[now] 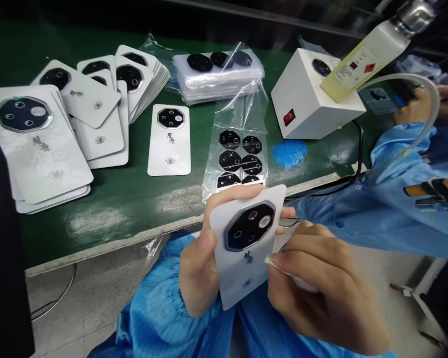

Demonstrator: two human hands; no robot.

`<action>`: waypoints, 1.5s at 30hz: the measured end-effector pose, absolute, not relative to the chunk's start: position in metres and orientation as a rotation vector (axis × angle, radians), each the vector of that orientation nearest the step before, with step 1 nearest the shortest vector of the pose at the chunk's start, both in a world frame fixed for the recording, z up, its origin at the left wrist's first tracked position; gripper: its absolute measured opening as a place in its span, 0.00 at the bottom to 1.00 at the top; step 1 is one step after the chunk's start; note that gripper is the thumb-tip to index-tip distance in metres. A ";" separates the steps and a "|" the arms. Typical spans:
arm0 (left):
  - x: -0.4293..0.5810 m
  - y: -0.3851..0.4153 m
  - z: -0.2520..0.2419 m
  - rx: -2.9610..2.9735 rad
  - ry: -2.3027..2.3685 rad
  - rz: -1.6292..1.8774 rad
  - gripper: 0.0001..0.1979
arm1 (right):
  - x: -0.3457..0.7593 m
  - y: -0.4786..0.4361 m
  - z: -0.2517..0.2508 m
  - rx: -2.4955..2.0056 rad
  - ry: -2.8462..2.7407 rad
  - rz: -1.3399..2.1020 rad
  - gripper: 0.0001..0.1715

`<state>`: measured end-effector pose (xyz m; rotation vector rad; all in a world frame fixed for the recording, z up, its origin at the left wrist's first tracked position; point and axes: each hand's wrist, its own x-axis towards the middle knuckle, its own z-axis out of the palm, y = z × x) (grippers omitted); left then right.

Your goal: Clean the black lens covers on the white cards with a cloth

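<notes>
My left hand [194, 268] is closed round a white phone back cover [242, 263] with a black octagonal camera panel [250, 226], holding it upright in front of my lap. My right hand [321, 288] is closed, pinching a small white piece [283, 271], perhaps a cloth or film, against the cover's right edge. Both sleeves are light blue.
On the green bench [134, 199] lie fanned stacks of white covers [97, 104], a single cover [169, 140], a clear bag of black lens panels [240, 159], a wrapped stack [216, 74], a white box with a red switch [309, 99] and a blue wad [289, 153]. A co-worker's hand [425, 104] works at right.
</notes>
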<state>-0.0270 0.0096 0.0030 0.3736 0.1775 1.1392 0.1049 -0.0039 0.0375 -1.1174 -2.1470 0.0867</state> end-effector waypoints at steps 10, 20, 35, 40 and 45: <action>-0.023 0.007 0.002 0.501 0.365 1.209 0.18 | 0.086 0.003 0.021 -1.090 -1.974 0.138 0.05; -0.027 0.009 -0.004 0.795 0.430 1.237 0.20 | 0.084 0.004 0.022 -1.165 -1.997 0.091 0.07; -0.026 0.008 -0.005 0.757 0.393 1.196 0.19 | 0.084 0.000 0.024 -1.215 -2.028 0.017 0.08; -0.025 0.009 0.002 0.389 0.258 1.136 0.19 | 0.091 -0.006 0.033 -1.220 -2.070 0.088 0.05; -0.030 0.012 0.007 0.246 0.191 1.058 0.19 | 0.101 -0.004 0.043 -1.162 -2.110 0.111 0.06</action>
